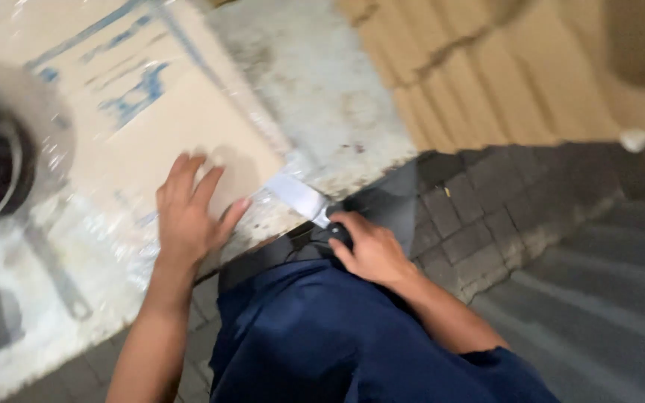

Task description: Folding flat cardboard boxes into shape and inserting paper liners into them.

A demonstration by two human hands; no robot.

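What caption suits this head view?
Left hand flat on a plastic-wrapped cardboard sheet; right hand grips a knife at its corner.

Looking like outdoor work yard or informal packing spot, not home interior. Rough concrete slab (315,82) lying as main landmark; flattened cardboard sheet (151,112) under clear film resting on slab. Dark paving bricks (479,216) running along slab's near edge. Stacked corrugated cardboard (487,67) sitting beyond slab. Corrugated metal sheeting (599,298) lying right of bricks.
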